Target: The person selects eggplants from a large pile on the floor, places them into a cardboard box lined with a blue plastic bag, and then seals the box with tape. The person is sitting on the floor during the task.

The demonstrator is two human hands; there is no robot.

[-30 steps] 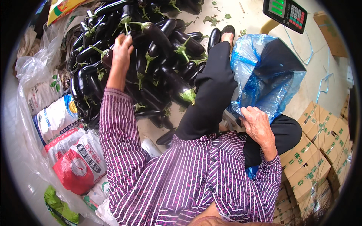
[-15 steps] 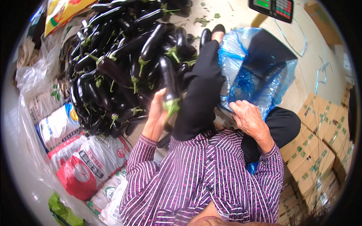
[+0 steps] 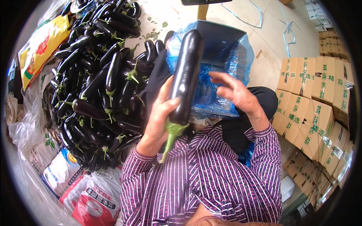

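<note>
An eggplant [image 3: 186, 75], long, dark and glossy with a green cap and stem, is gripped by my left hand [image 3: 160, 113] near its cap end. It stands up in front of me, its rounded end pointing away. My right hand [image 3: 237, 92] hovers over the near right part of a box [image 3: 222, 37] lined with blue plastic film [image 3: 243, 56]; its fingers are apart and hold nothing. Part of the box's inside is hidden behind the eggplant and my right hand. A big heap of eggplants [image 3: 90, 79] lies to my left.
Stacked cartons [image 3: 301, 124] stand at the right. Printed plastic sacks [image 3: 96, 205] lie at the lower left, and a yellow bag [image 3: 45, 49] at the far left. Blue strapping [image 3: 288, 37] and leaf scraps [image 3: 152, 35] lie on the floor. A dark device's edge [image 3: 205, 2] shows at the top.
My left hand has raised the eggplant and carried it right, toward the lined box. My right hand has let go of the film's edge and opened. The view has shifted to the right.
</note>
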